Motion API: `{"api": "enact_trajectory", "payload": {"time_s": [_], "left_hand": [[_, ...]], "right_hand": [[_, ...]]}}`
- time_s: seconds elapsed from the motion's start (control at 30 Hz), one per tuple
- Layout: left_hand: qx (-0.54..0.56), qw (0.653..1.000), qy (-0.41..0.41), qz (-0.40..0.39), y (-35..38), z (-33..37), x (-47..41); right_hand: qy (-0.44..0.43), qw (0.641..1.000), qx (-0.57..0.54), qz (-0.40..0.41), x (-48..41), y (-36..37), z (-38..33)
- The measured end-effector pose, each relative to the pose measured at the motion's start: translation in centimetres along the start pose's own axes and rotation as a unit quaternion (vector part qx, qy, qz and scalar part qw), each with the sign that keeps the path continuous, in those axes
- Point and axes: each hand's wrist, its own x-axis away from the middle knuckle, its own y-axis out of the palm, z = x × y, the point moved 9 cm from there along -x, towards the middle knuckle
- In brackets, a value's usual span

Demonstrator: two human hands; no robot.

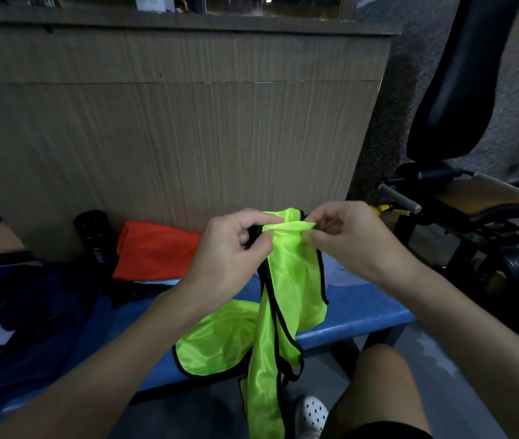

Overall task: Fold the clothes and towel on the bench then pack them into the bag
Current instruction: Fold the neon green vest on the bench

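Note:
A neon green mesh vest [286, 299] with black trim hangs in front of me over the blue bench [362, 312]. My left hand [236, 248] pinches one end of its top edge and my right hand [350, 239] pinches the other end, holding the edge taut between them. The vest's lower part drapes over the bench's front edge and down past it. An orange garment [156, 251] lies folded on the bench farther back, against the wooden wall. At the left lies dark navy fabric [29, 327]; whether it is the bag I cannot tell.
A black cylinder [94, 239] stands left of the orange garment. A wood-panelled counter wall [172, 122] rises behind the bench. Black gym equipment with a padded seat [461, 90] stands at the right. My knee [378, 384] and a white perforated shoe [312, 413] are below.

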Motion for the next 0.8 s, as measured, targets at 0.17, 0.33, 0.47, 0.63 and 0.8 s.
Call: {"api": "enact_trajectory", "payload": {"time_s": [0.17,0.33,0.47,0.63,0.8], "left_hand": [[0.037,0.999,-0.003,-0.010,-0.3,-0.3,0.0],[0.058,0.998,-0.002,-0.010,-0.6,0.1,-0.2],[0.071,0.997,0.013,-0.017,-0.6,0.3,-0.5],[0.063,0.997,0.010,-0.033,-0.7,-0.2,-0.7],[0.060,0.998,0.019,-0.028,-0.9,-1.1,-1.2]], "right_hand": [[-0.086,0.994,0.032,-0.050,-0.1,0.4,-0.2],[-0.103,0.983,-0.149,-0.044,0.2,0.0,-0.3],[-0.121,0.965,-0.228,-0.053,0.4,0.4,-1.0],[-0.093,0.968,-0.225,-0.057,0.1,0.7,-0.7],[-0.082,0.981,-0.176,-0.019,-0.5,-0.1,-0.1]]}}
